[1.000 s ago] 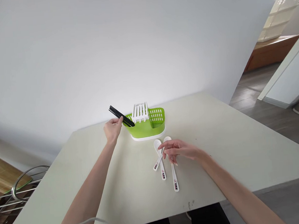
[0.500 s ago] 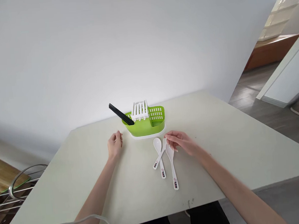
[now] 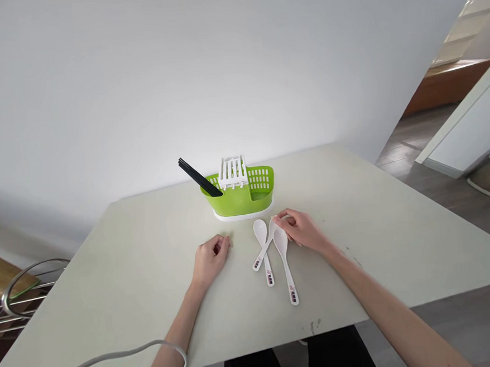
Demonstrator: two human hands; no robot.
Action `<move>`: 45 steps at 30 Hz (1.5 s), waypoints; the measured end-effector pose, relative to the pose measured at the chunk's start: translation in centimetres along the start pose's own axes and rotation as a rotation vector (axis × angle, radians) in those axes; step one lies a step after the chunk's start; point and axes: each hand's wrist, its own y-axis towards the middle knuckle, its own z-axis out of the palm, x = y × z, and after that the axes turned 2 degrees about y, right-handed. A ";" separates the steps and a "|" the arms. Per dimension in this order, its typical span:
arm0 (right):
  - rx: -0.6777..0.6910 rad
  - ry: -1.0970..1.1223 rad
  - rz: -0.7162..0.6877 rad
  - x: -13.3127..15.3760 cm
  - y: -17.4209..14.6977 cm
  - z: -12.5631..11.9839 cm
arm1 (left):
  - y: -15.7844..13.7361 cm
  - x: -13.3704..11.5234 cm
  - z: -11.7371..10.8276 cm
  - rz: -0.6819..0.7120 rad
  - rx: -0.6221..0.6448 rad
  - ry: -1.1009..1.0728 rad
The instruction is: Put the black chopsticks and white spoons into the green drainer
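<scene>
Three white spoons lie in front of the green basket. A small spoon [image 3: 260,227] is crossed by a second spoon [image 3: 263,253], and a larger spoon [image 3: 280,238] lies to their right. My right hand [image 3: 295,225] has its fingertips pinched at the bowl end of the crossing spoon, just above the larger spoon's bowl. My left hand [image 3: 210,258] rests on the table with fingers curled in, and nothing shows in it. Black chopsticks [image 3: 200,176] lean out of the left part of the green cutlery basket [image 3: 240,203], whose middle carries a white slotted rack [image 3: 232,172].
The pale table [image 3: 156,240] meets a white wall behind the basket. A grey cable [image 3: 110,356] passes over my left forearm. At far left stands a metal wire rack [image 3: 16,303] beside a wooden board [image 3: 2,276].
My left hand has moved right, closer to the spoons. The right hand stays at the crossing spoon's bowl end. The whole view has shifted slightly.
</scene>
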 end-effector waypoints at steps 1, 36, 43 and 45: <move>0.015 -0.026 -0.015 0.1 0.0 -0.1 | 0.0 0.0 0.0 0.003 -0.003 0.003; 0.291 0.521 0.074 1.1 -0.1 -0.8 | -0.8 -1.0 0.2 0.255 -0.015 0.090; 0.451 0.576 0.086 0.8 -0.3 -0.1 | 0.1 -7.2 0.8 0.861 -0.128 0.282; 0.501 0.592 0.084 0.9 -0.5 0.1 | 0.5 -8.7 0.8 0.961 -0.136 0.333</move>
